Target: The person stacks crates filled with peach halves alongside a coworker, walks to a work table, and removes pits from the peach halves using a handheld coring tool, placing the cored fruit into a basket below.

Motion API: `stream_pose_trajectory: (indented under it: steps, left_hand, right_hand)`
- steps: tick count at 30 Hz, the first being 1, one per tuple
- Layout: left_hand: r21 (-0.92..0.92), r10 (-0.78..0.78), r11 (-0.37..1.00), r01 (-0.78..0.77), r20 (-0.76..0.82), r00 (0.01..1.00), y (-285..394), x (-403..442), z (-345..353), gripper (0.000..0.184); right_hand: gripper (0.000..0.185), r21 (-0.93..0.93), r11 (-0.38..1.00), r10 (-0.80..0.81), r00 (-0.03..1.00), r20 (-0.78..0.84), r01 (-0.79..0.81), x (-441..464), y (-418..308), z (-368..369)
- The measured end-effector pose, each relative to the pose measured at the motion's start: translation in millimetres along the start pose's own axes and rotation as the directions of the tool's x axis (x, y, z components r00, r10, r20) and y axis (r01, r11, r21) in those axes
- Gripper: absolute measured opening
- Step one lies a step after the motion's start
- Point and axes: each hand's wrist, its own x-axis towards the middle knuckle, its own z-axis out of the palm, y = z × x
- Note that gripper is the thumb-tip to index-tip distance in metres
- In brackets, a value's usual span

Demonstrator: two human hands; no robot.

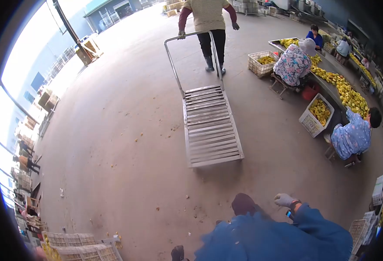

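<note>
My right hand [285, 200], in a pale grey glove, hangs over the floor in front of my blue sleeve [319, 224]. Its fingers are loosely curled, and nothing shows in them. A dark band and a blue-faced device sit at the wrist. No part of my left hand can be seen. Ahead of me a metal platform trolley [213, 126] with a slatted bed and a tall tube handle carries nothing. A person [209, 17] in a striped top and dark boots grips that handle with one gloved hand, back turned to me.
On the right, seated people work along a long table [326, 85] heaped with yellow cut fruit. Plastic crates [316, 115] of fruit stand beside them. Stacked crates [85, 250] are at the lower left. A pole [72, 30] rises at the upper left. Small scraps dot the concrete floor.
</note>
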Motion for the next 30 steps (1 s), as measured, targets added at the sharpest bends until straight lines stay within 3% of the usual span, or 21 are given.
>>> stream_pose_trajectory:
  steps: [1,2,3,4,5,8,9,10,11,12,13,15,16,17,18,19,22,25,27,29,30]
  left_hand:
    - [0.287,0.282,0.933,-0.216,-0.215,0.935,-2.5,34.5,-15.3,0.035]
    - [-0.093,0.060,0.993,-0.078,-0.186,0.981,-8.5,70.7,-35.0,0.031]
    - [-0.447,-0.144,0.889,0.099,-0.067,0.987,-2.2,110.9,-62.0,0.028]
    - [-0.713,-0.295,0.636,0.295,0.128,0.947,9.7,142.6,-81.7,0.028]
    - [-0.634,-0.202,0.760,0.143,-0.021,0.979,24.6,171.5,-93.4,0.022]
    - [-0.718,-0.148,0.695,-0.030,-0.184,0.972,82.1,239.7,-140.2,0.019]
    - [-0.550,0.092,0.793,-0.261,-0.315,0.945,98.3,261.5,-155.6,0.022]
    - [-0.688,-0.116,0.725,0.003,-0.118,0.986,152.3,258.0,-207.8,0.025]
    - [-0.503,-0.014,0.859,-0.095,-0.208,0.978,193.6,256.7,-254.1,0.026]
    - [-0.286,0.100,0.942,-0.176,-0.262,0.960,217.4,260.5,-286.9,0.028]
    - [-0.385,0.042,0.914,-0.128,-0.226,0.973,231.0,270.1,-310.3,0.027]
    - [-0.578,-0.079,0.816,-0.007,-0.125,0.989,254.0,291.0,-340.3,0.025]
    - [-0.558,-0.029,0.830,-0.032,-0.100,0.995,221.4,328.5,-313.1,0.025]
    - [-0.539,0.021,0.841,-0.058,-0.074,0.997,195.6,362.8,-292.6,0.025]
    - [-0.521,0.072,0.849,-0.086,-0.049,0.996,192.6,386.6,-295.5,0.026]
    - [-0.753,-0.063,0.635,0.173,0.173,0.983,180.7,402.0,-303.7,0.024]
    - [-0.443,-0.103,0.866,0.232,0.296,0.950,198.2,468.9,-325.7,0.024]
    - [-0.167,-0.066,0.976,0.138,0.378,0.924,215.4,543.5,-367.1,0.025]
    - [0.026,-0.017,1.000,0.006,0.441,0.898,220.8,605.1,-411.3,0.025]
    - [0.188,0.057,0.968,-0.166,0.481,0.875,236.4,680.3,-454.1,0.026]
    - [0.207,0.097,0.955,-0.211,0.455,0.885,246.7,721.5,-478.5,0.026]
  right_hand:
    - [0.034,0.011,0.999,0.043,0.999,-0.023,-0.043,-0.1,13.0,-7.6]
    - [0.033,0.022,0.996,0.086,0.995,-0.043,-0.085,2.9,24.3,-14.6]
    - [0.031,0.093,0.982,0.168,0.984,-0.051,-0.162,6.3,28.0,-25.4]
    - [0.030,0.159,0.958,0.250,0.967,-0.049,-0.239,10.4,37.4,-34.1]
    - [0.029,0.219,0.924,0.327,0.944,-0.033,-0.313,12.8,41.7,-38.3]
    - [0.030,0.301,0.876,0.407,0.913,-0.041,-0.377,41.2,13.8,-66.4]
    - [0.030,0.324,0.868,0.409,0.912,-0.032,-0.377,52.3,-5.7,-78.8]
    - [0.030,0.350,0.861,0.405,0.914,-0.030,-0.370,67.7,-31.8,-92.8]
    - [0.031,0.376,0.851,0.405,0.914,-0.027,-0.367,86.1,-56.3,-106.0]
    - [0.031,0.066,0.968,0.248,0.963,-0.107,-0.242,117.0,-71.4,-115.5]
    - [0.031,-0.264,0.958,0.076,0.989,-0.125,-0.107,149.2,-83.4,-127.0]
    - [0.033,-0.303,0.953,-0.026,0.999,-0.028,0.016,193.2,-156.0,-170.7]
    - [0.037,0.021,1.000,0.022,0.999,0.030,-0.023,208.1,-200.9,-198.7]
    - [0.041,0.341,0.937,0.047,0.994,0.097,-0.078,223.3,-240.9,-222.2]
    - [0.043,0.469,0.882,0.008,0.997,0.082,-0.046,249.0,-269.2,-237.5]
    - [0.044,0.589,0.808,-0.030,0.998,0.056,-0.009,278.2,-290.4,-252.2]
    - [0.042,0.310,0.916,-0.184,0.954,-0.238,0.254,353.4,-336.2,-286.0]
    - [0.040,0.290,0.943,-0.105,0.975,-0.197,0.161,379.9,-372.0,-325.0]
    - [0.037,0.746,0.665,0.111,0.991,-0.072,-0.020,399.1,-366.0,-328.2]
    - [0.032,0.792,0.608,0.278,0.950,-0.140,-0.061,418.0,-340.8,-314.3]
    - [0.029,0.644,0.757,0.315,0.925,-0.214,-0.108,417.3,-324.8,-308.3]
